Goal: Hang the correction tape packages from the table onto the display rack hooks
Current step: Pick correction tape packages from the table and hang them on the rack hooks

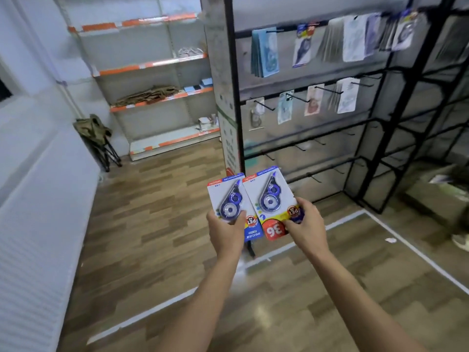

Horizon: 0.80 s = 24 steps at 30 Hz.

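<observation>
Holding two correction tape packages out in front of you right now, one per hand, both upside down from your view so the hang holes point away, toward the rack. Your left hand grips the left package by its lower edge, thumb curled over the front right at the blister and the other fingers hidden behind the card. Your right hand pinches the right package at its lower right corner, thumb on the printed front, fingers wrapped round the edge. The two cards sit side by side, edges touching or slightly overlapping, hard to say which.

Progress-wise, I'd call it mid-task. The display rack just ahead already has a fair number of carded packs hanging on its top two rows, some in thick bunches, though it's too blurry to tell which are the same product. The bare hooks on the lower rows have nothing on them, so there's room. Your two packs aren't near any hook yet, they're well short of the rack and low down.

No desk shows in this view, so you can't tell how many packages are left to fetch. Off to the left there's a white shelf unit with orange strips and a folded chair by the wall, nothing to do with this job.
</observation>
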### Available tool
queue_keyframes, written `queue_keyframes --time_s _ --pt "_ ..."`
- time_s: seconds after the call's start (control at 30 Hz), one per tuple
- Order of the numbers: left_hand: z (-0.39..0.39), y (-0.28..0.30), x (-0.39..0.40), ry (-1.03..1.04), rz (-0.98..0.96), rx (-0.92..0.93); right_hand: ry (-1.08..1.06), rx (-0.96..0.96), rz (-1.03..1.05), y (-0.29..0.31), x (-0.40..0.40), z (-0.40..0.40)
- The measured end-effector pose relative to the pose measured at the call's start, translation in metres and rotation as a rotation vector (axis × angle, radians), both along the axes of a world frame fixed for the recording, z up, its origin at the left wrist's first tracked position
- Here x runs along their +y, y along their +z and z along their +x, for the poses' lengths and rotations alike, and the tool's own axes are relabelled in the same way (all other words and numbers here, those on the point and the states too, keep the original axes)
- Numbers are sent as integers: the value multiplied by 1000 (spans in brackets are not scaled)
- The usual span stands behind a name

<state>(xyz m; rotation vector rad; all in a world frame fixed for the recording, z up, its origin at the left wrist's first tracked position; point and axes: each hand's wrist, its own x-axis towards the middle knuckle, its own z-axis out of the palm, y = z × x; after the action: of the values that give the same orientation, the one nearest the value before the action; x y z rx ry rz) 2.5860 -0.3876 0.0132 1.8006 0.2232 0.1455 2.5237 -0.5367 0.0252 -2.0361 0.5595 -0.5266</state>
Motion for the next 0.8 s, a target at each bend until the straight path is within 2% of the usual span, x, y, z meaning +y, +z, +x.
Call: queue_keyframes --time_s 0.2,0.43,0.63,0.8 --pt "83 21 -83 -70 46 -88 -116 -68 9 21 -75 59" --pt "161 32 -175 -141 44 -146 -152 -203 93 36 -175 121" --pt "218 60 -256 -38 41 -208 -43 -351 69 84 -280 182" --pt "253 78 -298 28 53 -266 101 -504 169 132 -352 230"
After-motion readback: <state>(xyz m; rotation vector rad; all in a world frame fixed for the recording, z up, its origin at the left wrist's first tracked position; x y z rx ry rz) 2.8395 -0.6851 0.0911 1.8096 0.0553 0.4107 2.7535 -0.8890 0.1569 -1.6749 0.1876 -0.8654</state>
